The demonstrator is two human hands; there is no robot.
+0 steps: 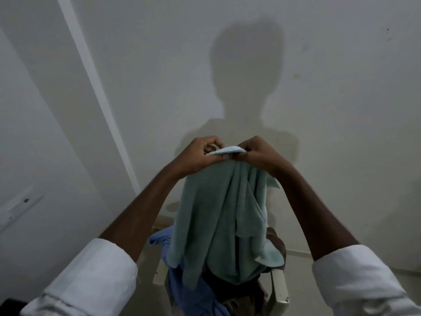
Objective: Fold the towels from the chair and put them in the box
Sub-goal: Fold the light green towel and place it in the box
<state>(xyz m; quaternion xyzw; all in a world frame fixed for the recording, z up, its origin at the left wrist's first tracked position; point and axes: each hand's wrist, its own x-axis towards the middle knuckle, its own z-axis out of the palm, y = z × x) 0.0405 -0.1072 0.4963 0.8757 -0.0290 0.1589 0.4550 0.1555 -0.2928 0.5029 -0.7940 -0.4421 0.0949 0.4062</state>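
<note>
A pale green towel (218, 215) hangs in loose folds in front of me, held up by its top edge. My left hand (200, 153) pinches that edge on the left. My right hand (257, 153) pinches it right beside, and the two hands almost touch. Below the towel stands a cream plastic chair (281, 288). On its seat lie a blue towel (182, 281) and a brown towel (276, 242), both partly hidden behind the green one. No box is in view.
A plain white wall (319, 87) rises close behind the chair, with my shadow cast on it. A white strip (95, 87) runs diagonally down the wall at the left. Pale floor (300, 254) shows to the right of the chair.
</note>
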